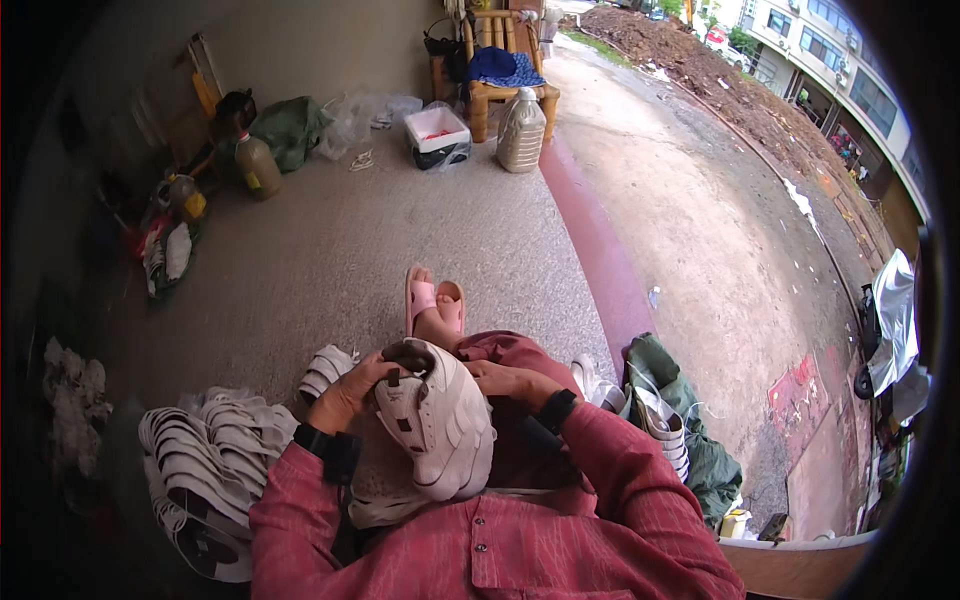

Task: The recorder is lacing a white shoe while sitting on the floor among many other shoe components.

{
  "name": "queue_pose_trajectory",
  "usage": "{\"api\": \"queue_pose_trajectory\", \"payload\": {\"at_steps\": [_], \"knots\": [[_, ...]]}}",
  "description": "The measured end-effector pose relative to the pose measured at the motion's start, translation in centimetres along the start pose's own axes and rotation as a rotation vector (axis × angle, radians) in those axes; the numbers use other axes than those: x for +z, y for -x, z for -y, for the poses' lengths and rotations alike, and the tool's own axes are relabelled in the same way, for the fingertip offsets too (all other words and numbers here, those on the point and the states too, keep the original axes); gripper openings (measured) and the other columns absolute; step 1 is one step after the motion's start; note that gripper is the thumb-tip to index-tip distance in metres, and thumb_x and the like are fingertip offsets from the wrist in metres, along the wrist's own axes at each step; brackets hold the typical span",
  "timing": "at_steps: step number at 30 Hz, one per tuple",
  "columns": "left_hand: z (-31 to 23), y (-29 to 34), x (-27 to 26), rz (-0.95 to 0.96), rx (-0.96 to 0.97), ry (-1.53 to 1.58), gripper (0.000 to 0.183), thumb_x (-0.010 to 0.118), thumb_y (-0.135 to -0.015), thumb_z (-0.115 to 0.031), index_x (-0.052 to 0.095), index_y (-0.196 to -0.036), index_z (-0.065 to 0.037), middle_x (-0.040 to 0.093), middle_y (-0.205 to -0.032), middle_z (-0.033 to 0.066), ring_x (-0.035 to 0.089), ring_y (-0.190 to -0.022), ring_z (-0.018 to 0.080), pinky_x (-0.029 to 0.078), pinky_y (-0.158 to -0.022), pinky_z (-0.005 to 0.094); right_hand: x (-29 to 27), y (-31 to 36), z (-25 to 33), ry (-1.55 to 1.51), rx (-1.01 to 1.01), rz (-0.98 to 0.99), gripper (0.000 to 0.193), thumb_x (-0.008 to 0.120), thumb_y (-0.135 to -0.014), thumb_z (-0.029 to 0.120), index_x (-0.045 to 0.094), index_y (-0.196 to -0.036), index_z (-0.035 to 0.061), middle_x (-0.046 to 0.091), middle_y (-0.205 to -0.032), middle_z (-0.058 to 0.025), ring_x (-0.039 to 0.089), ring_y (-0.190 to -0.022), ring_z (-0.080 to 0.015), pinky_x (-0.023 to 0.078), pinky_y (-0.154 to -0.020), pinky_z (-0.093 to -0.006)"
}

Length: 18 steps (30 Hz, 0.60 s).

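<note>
A white shoe upper sits over my lap, its dark-lined opening turned away from me and its rounded toe toward my shirt. My left hand has its fingers closed on the left edge of the opening. On the other side, my right hand grips the upper's right edge, with the fingertips partly hidden behind it. Piles of nested white uppers lie to my left, close to my left forearm. Another small stack of uppers shows just beyond my left hand.
At my right lies a green sack with white uppers on it. Ahead stand a bamboo chair, a large plastic jug and a white foam box. Bottles and bags line the left wall.
</note>
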<state>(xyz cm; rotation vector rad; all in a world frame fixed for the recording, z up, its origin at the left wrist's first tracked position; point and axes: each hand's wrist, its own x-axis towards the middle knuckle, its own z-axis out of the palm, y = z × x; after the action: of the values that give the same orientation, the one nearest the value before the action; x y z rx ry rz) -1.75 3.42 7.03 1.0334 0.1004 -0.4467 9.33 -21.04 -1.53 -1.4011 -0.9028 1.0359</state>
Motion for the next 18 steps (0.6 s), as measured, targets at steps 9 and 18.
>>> {"api": "queue_pose_trajectory", "payload": {"at_steps": [9,18], "knots": [[-3.9,-3.0,2.3,-0.014,-0.064,-0.344,0.039,0.060,-0.084,-0.011,0.060,-0.122,-0.004,0.065,-0.111,0.0054,0.062,-0.101,0.0146,0.049,-0.089,0.0278,-0.6,1.6,3.7,-0.502,-0.026,-0.163,0.036,0.057,-0.092,0.009,0.057,-0.126,-0.0009,0.061,-0.123,-0.0078,0.055,-0.112,-0.0157,0.042,-0.098,-0.0281],[0.2,-5.0,0.8,-0.130,-0.206,-0.404,0.038,0.061,-0.090,-0.023,0.061,-0.125,-0.009,0.065,-0.112,0.0025,0.061,-0.104,0.0134,0.047,-0.090,0.0258,2.0,2.7,3.7,-0.243,-0.086,-0.500,0.035,0.052,-0.097,0.017,0.056,-0.126,-0.0008,0.060,-0.121,-0.0080,0.055,-0.111,-0.0150,0.042,-0.097,-0.0270]]}}
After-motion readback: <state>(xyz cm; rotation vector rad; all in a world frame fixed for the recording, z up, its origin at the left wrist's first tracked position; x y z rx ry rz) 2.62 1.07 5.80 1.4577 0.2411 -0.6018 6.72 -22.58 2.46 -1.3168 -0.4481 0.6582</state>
